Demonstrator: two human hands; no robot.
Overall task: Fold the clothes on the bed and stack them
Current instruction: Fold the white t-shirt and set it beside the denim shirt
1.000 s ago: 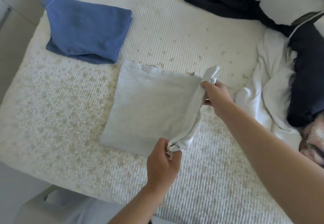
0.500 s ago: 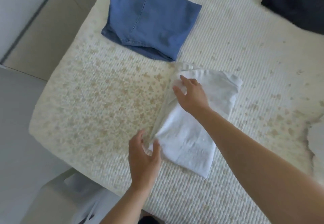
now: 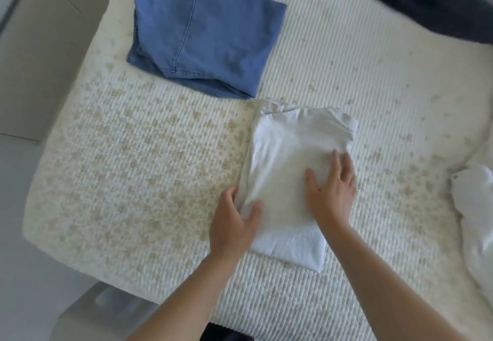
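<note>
A white garment [image 3: 290, 154], folded into a narrow rectangle, lies on the bed [image 3: 133, 167] in the middle of the view. My right hand [image 3: 330, 191] rests flat on its near right part, fingers spread. My left hand [image 3: 234, 223] grips its near left edge, thumb on top and fingers tucked under the cloth. Just beyond it lies a folded blue denim garment [image 3: 208, 39], close to the white one's far left corner.
A dark navy garment [image 3: 437, 4] lies at the far right corner. Loose white cloth [image 3: 477, 212] is bunched at the right edge. The bed's left and near edges drop to a pale floor [image 3: 24, 274], where a white bin-like object [image 3: 106, 311] stands.
The white garment was folded over from a wide square into a narrow rectangle. Both hands moved from holding its edge to resting on it, and the view shifted left.
</note>
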